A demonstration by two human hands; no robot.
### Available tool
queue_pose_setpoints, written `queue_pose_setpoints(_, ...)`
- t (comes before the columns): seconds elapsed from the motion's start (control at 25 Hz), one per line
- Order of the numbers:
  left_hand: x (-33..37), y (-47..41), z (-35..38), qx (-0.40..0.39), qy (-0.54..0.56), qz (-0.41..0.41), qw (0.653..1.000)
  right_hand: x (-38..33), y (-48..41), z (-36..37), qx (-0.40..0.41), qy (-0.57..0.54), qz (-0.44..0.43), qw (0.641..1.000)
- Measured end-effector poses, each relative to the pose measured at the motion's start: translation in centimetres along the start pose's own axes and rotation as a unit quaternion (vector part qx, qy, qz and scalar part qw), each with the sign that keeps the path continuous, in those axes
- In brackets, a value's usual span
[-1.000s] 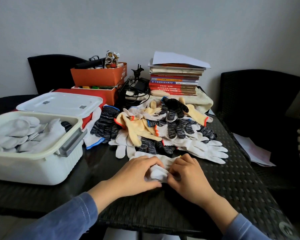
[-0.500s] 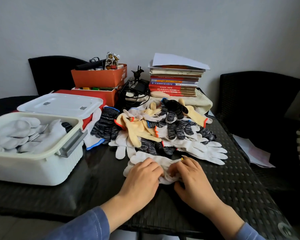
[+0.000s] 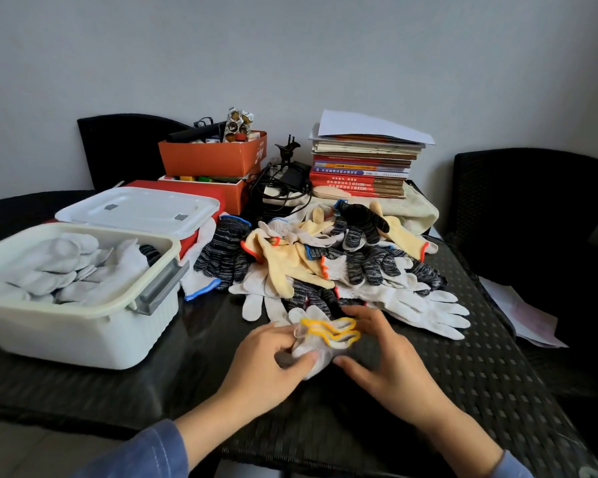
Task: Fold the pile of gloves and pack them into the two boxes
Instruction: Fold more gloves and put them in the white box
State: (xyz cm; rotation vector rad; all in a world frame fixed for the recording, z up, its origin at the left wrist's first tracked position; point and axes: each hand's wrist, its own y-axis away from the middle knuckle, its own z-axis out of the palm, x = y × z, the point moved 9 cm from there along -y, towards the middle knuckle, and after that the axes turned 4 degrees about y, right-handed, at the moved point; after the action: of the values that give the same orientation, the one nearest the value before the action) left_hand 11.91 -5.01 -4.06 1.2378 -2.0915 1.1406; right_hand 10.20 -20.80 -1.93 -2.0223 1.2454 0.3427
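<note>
A folded white glove bundle with yellow cuffs (image 3: 325,339) lies on the dark table just in front of me. My left hand (image 3: 273,360) grips its left side, thumb under the bundle. My right hand (image 3: 384,360) cups its right side, fingers over the cuffs and thumb against the lower edge. Behind them spreads a loose pile of gloves (image 3: 325,257) in white, cream and black-grey knit. An open white box (image 3: 83,326) at the left holds folded white gloves. Behind it a second box (image 3: 139,210) has its white lid on.
Stacked orange cardboard boxes (image 3: 214,160) with odds and ends, tangled cables (image 3: 280,181) and a stack of books (image 3: 363,167) line the back of the table. Black chairs (image 3: 532,215) stand at the right and back left. Papers (image 3: 518,315) lie at the right.
The hands have rolled the white glove into a tighter bundle, and its yellow cuffs now show on top. The camera has shifted slightly.
</note>
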Motion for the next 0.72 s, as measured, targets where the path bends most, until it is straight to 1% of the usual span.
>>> queue_pose_setpoints(0.08,-0.9,0.1,-0.3,0.001,0.044,-0.028,0.999,1.1,-0.5,-0.2,0.012,-0.025,0.038,0.999)
queue_pose_setpoints(0.12,-1.2,0.1,-0.5,0.006,0.04,-0.044,0.998,1.3,-0.8,0.0,0.015,-0.03,0.048,0.998)
queue_pose_setpoints(0.2,-1.2,0.3,-1.3,0.034,-0.024,-0.047,0.998,1.3,-1.7,0.6,0.014,-0.033,0.067,0.997)
queue_pose_setpoints(0.28,0.2,0.6,-2.4,0.067,-0.13,0.0,0.989,1.7,-2.7,1.7,0.002,-0.023,0.092,0.995)
queue_pose_setpoints(0.32,1.1,0.6,-2.7,0.077,-0.179,0.05,0.98,2.0,-3.2,2.4,-0.005,-0.007,0.106,0.994)
queue_pose_setpoints(0.36,2.2,0.6,-2.6,0.07,-0.225,0.102,0.966,2.3,-3.5,3.0,-0.015,0.015,0.12,0.993)
queue_pose_setpoints(0.4,2.7,0.7,-2.1,0.045,-0.258,0.147,0.954,2.5,-3.8,3.4,-0.018,0.036,0.129,0.991)
queue_pose_setpoints(0.44,2.8,0.9,-1.6,0.011,-0.278,0.172,0.945,2.6,-4.0,3.6,-0.01,0.052,0.136,0.989)
queue_pose_setpoints(0.48,2.4,1.0,-1.2,-0.013,-0.297,0.179,0.938,2.5,-4.0,3.4,0.008,0.074,0.132,0.988)
queue_pose_setpoints(0.52,1.9,1.0,-0.9,-0.035,-0.31,0.166,0.935,1.9,-4.1,2.9,0.036,0.113,0.099,0.988)
queue_pose_setpoints(0.56,1.4,0.9,-0.8,-0.049,-0.316,0.144,0.937,0.7,-4.0,2.6,0.056,0.156,0.043,0.985)
queue_pose_setpoints(0.6,1.2,0.7,-1.0,-0.047,-0.314,0.128,0.939,-0.7,-3.8,2.7,0.061,0.181,-0.034,0.981)
queue_pose_setpoints(0.64,1.1,0.3,-1.5,-0.036,-0.305,0.112,0.945,-1.8,-3.6,3.0,0.04,0.171,-0.087,0.981)
queue_pose_setpoints(0.68,1.1,-0.1,-2.2,-0.021,-0.298,0.097,0.949,-2.2,-3.3,3.4,0.007,0.151,-0.113,0.982)
queue_pose_setpoints(0.72,1.2,-0.5,-3.0,-0.005,-0.296,0.088,0.951,-2.1,-3.0,4.0,-0.03,0.137,-0.113,0.984)
